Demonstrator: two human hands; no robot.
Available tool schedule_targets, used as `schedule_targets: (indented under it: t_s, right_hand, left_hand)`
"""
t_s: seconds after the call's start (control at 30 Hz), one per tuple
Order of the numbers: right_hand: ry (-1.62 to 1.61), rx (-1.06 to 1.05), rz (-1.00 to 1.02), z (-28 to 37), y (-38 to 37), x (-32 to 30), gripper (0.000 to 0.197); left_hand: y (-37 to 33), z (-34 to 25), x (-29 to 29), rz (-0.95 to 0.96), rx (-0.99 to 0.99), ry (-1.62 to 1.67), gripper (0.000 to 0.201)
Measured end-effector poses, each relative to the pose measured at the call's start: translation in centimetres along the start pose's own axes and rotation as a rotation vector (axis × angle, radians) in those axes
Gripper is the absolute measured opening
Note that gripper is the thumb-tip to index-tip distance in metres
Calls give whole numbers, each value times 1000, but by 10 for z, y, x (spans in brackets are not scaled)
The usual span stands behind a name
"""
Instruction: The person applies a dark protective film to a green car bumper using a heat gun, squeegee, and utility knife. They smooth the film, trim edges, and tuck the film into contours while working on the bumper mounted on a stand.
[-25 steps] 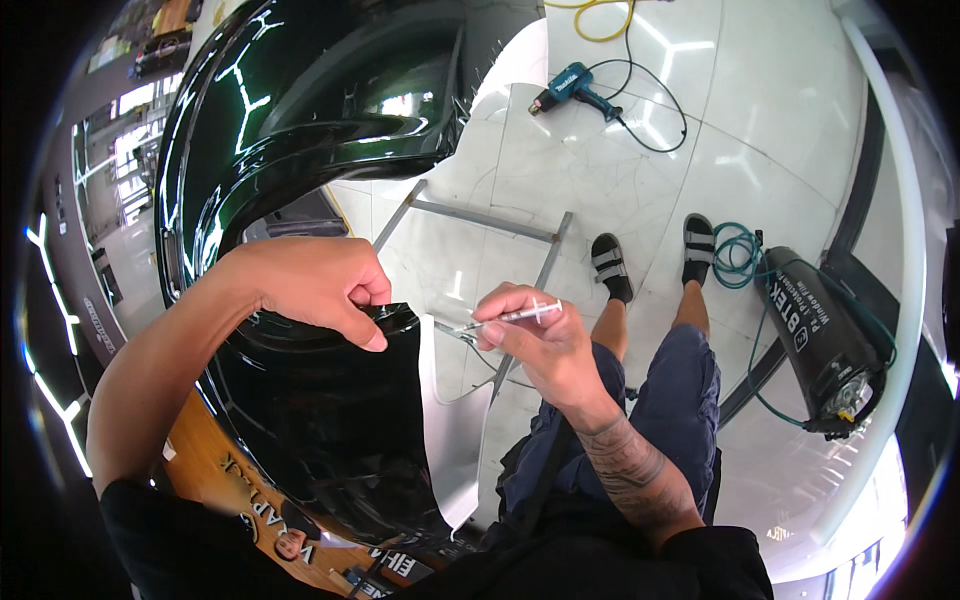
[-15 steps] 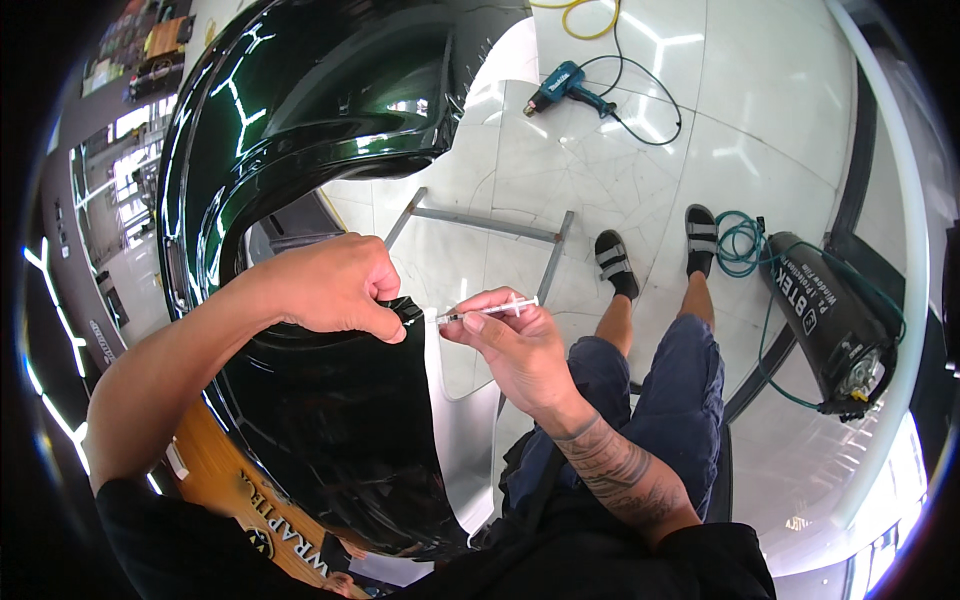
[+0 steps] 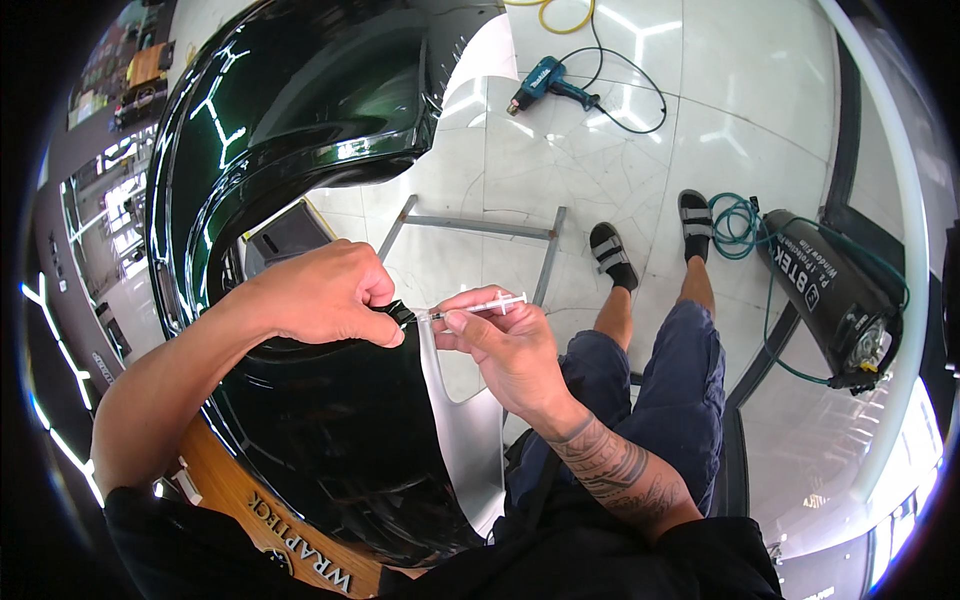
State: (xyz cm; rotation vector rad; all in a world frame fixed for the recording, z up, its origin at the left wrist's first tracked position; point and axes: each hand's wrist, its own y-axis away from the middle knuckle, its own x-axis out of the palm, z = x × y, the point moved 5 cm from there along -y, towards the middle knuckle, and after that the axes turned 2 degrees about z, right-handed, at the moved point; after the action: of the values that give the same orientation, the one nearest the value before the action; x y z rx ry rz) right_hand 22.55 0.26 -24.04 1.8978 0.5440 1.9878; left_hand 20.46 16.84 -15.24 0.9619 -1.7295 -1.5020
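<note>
Both hands are at the dark panel (image 3: 330, 430): left hand (image 3: 335, 292) curled at its corner (gripping or not, I cannot tell), right hand (image 3: 510, 355) pinching a syringe (image 3: 488, 306) by its edge; a slip might scratch it.

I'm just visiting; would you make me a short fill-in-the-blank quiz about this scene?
1. The right hand holds a slim, clear ____.
2. The teal heat gun lies on the tiled ____.
3. The tattooed forearm is the ____ one.

Missing words: syringe; floor; right.
</note>
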Motion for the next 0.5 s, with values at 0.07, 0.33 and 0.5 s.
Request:
schedule_targets:
  t_s: [0.07, 0.33, 0.5]
  right_hand:
    - [21, 4, 0, 0, 0, 0, 14]
    - [185, 1, -3, 7, 1, 6, 13]
    - [232, -9, -4, 7, 1, 6, 12]
  left_hand:
    - [0, 0, 0, 1, 6, -7, 40]
    - [-1, -4, -1, 0, 33, 30, 42]
    - [0, -5, -1, 11, 34, 30, 41]
